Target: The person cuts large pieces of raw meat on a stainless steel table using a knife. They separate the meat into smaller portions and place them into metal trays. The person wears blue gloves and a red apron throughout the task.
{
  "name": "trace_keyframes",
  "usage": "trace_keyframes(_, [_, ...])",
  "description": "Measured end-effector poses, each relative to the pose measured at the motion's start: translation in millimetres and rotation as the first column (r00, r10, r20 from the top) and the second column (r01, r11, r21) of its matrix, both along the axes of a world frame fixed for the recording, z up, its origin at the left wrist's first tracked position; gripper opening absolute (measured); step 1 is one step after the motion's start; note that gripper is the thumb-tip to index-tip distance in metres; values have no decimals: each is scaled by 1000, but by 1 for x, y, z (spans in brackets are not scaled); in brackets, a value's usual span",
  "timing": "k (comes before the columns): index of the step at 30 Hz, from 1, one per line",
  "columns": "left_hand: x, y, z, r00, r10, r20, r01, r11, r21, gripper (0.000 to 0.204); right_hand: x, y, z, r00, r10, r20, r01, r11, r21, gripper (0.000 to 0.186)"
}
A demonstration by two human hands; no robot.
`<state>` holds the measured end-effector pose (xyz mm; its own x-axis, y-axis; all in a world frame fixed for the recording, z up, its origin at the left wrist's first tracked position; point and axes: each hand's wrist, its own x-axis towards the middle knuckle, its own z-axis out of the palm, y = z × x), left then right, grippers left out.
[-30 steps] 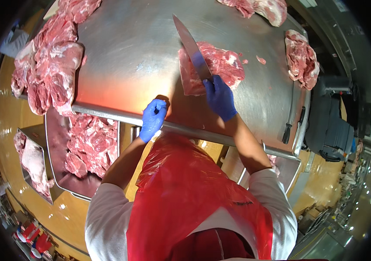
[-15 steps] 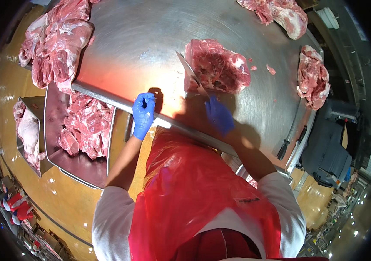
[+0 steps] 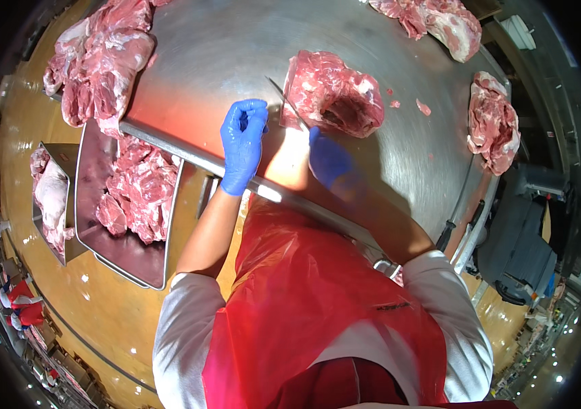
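My right hand (image 3: 332, 162), in a blue glove and blurred by motion, grips a knife (image 3: 289, 104). The blade slants up and left along the left edge of a chunk of raw meat (image 3: 335, 92), which has a dark hollow on its near side. To the left of the knife, my left hand (image 3: 243, 144), also gloved in blue, hovers over the table's near edge. Its fingers curl into a loop with no object visible inside, apart from the meat. Both hands are above a steel table (image 3: 215, 48).
Large raw cuts (image 3: 103, 68) lie at the table's far left, others (image 3: 444, 24) at the back right, and one (image 3: 493, 123) at the right edge. A steel bin (image 3: 86, 204) of meat pieces stands below left. A black-handled tool (image 3: 446, 235) lies near the right edge.
My left hand has risen up and right, nearer the meat. The right hand and knife have shifted slightly left and up. The chunk's hollow has turned toward the near side.
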<state>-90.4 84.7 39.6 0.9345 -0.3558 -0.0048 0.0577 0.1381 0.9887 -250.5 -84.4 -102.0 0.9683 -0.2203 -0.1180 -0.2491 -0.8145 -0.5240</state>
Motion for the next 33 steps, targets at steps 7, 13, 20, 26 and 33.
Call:
trace_keyframes(7, [18,20,-8,993,67,-99,-78,991,-109,8,32,6,37,993,-102,-62,84,968,-234,29])
trace_keyframes(13, [9,-1,-28,926,40,-376,-44,999,-3,27,-3,-6,76,973,-205,108,229,925,-303,22])
trace_keyframes(20, [88,-96,-163,995,56,78,-80,936,342,27,37,-18,122,907,-397,141,379,915,142,23])
trace_keyframes(26, [69,-95,-159,870,-135,-474,37,977,-210,25,48,-12,43,958,23,287,124,868,-481,21])
trace_keyframes(33, [57,-89,-147,947,46,317,-113,974,198,15,36,-32,-43,961,23,277,75,938,-339,27])
